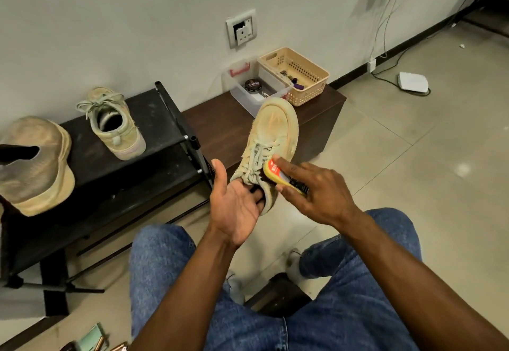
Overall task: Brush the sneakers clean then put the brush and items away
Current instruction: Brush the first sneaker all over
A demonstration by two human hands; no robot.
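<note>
Gripping the sneaker [271, 141] at its heel opening, fingers tucked inside, the left hand [237, 202] holds it in the air, toe pointing away toward the wall. Right hand [311, 188] pinches the brush [283, 175] against the sneaker's right side beside the laces, so strokes likely run along its length. Beyond the toe, the bench [220, 122] carries a box [256, 89] and basket [294, 75]; a second sneaker [115, 124] sits left on a rack [154, 113].
</note>
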